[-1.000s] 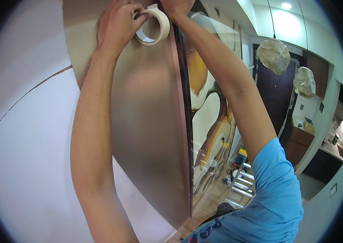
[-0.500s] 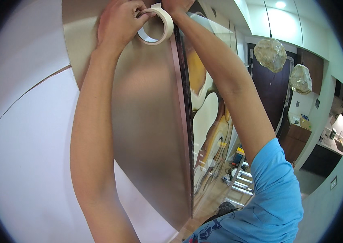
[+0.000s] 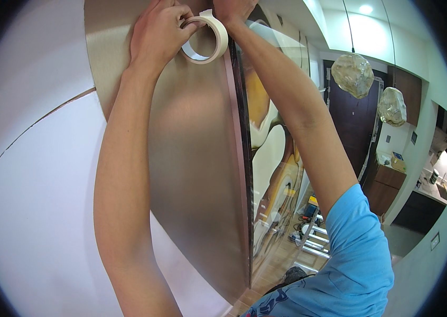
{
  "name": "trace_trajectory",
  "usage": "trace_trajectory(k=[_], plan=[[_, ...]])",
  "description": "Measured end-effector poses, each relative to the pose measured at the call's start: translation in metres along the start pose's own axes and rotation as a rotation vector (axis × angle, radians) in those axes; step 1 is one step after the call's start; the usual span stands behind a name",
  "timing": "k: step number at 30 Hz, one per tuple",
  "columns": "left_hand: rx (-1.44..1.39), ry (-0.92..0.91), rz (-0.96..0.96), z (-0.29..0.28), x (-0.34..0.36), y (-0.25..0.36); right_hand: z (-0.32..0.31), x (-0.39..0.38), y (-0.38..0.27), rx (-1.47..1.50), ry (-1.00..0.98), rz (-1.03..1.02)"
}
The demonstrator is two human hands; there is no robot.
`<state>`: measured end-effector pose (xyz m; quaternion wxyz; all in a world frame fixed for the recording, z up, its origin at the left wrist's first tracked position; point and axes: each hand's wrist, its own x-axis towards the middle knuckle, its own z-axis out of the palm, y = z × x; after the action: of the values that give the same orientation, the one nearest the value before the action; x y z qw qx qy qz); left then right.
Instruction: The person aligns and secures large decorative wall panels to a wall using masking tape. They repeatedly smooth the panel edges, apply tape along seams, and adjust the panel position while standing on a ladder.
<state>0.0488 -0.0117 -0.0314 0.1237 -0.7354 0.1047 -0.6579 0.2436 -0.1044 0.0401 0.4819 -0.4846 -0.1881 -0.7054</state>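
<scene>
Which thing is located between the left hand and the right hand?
In the head view, a roll of cream tape, pinched in the left hand, lies there, with the bronze-coloured panel behind it.

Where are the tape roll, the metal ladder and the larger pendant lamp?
Tape roll [image 3: 222, 42], head view: right side of ring.
Metal ladder [image 3: 316, 249], head view: one rung.
Larger pendant lamp [image 3: 352, 75], head view: shade's middle.

Head view: left fisheye of a head-worn pair, upright. Faces a brushed bronze-toned panel [image 3: 194, 158] at close range; left hand [image 3: 159, 34] and right hand [image 3: 235, 11] at top edge. Rightward, view runs deep to glass pendant lamps [image 3: 352, 75], dark door [image 3: 354, 127]. Edges bow toward rim.
</scene>
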Motion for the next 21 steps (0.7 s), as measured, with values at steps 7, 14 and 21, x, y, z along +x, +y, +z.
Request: trace_trajectory(k=[7, 14, 21], plan=[[-0.001, 0.019, 0.023, 0.002, -0.001, -0.003, 0.002, -0.002, 0.003, 0.011, -0.02, -0.023], [0.023, -0.005, 0.003, 0.0, -0.002, 0.0, 0.009, 0.001, 0.007, -0.03, -0.034, -0.07], [-0.077, 0.08, 0.054, -0.006, -0.001, 0.003, 0.017, 0.004, 0.007, -0.185, -0.064, -0.063]])
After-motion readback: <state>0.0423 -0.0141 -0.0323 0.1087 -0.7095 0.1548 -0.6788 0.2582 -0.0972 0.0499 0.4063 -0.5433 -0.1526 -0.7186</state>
